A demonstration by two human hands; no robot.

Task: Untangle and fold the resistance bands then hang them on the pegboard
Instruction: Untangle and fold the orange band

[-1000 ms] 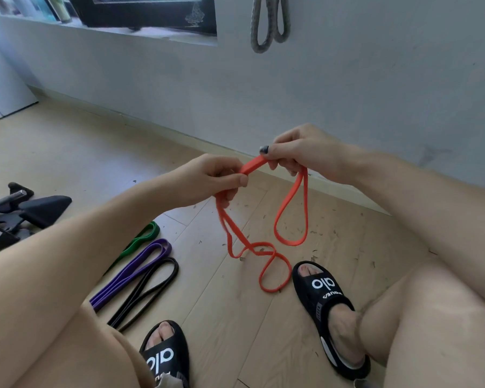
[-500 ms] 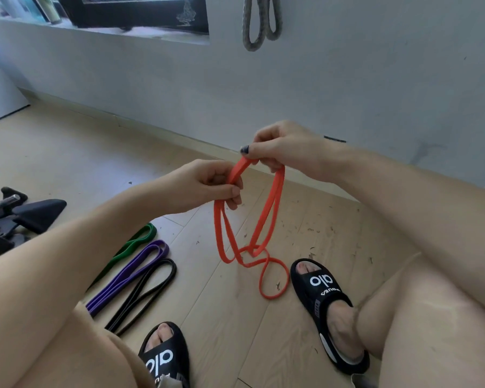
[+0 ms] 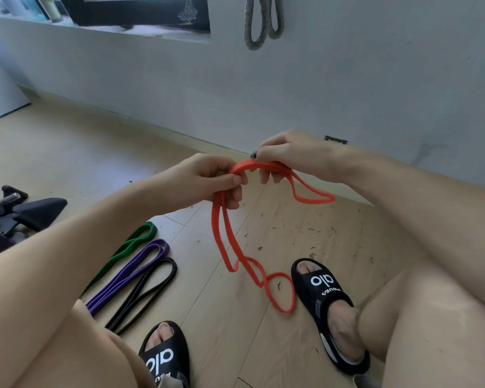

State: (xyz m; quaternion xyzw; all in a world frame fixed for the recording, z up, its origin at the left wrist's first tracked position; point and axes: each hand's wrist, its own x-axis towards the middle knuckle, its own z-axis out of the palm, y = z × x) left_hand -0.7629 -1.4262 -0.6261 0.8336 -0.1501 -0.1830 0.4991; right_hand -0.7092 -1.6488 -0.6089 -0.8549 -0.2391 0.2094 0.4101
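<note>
Since half a second ago: right hand (image 3: 294,156) and left hand (image 3: 207,182) have drawn close, both clamped on the orange band (image 3: 224,242), strands now gathered across the top. One loop sticks out right; the twisted tail dangles to the floor. Judgement: folding begun, twist unresolved. Green band (image 3: 129,243), purple band (image 3: 129,273), black band (image 3: 149,289) lie folded on the floor.

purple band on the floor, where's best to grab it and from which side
Take the purple band at its rounded far end by the wall, from above. That end lies bare, while its near end runs under the leg, with the green band and black band close alongside.
</note>
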